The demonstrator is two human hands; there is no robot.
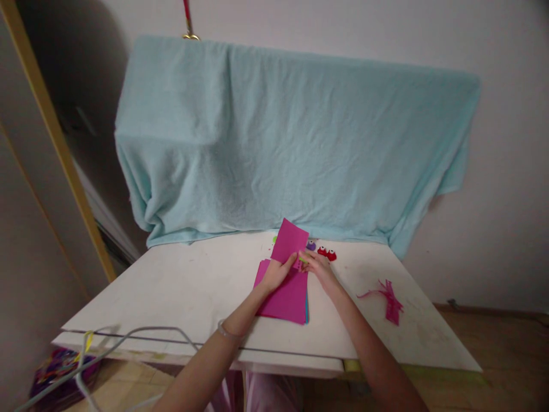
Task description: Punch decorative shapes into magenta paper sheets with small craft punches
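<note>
Light blue cloth (300, 137) hangs draped; grey cable (148, 328) curves.

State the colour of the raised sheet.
The sheet is plain magenta pink, seen best in the head view.

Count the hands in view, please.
2: the left hand holds the upper pink sheet; the right hand is at that sheet's lower right corner.
</note>
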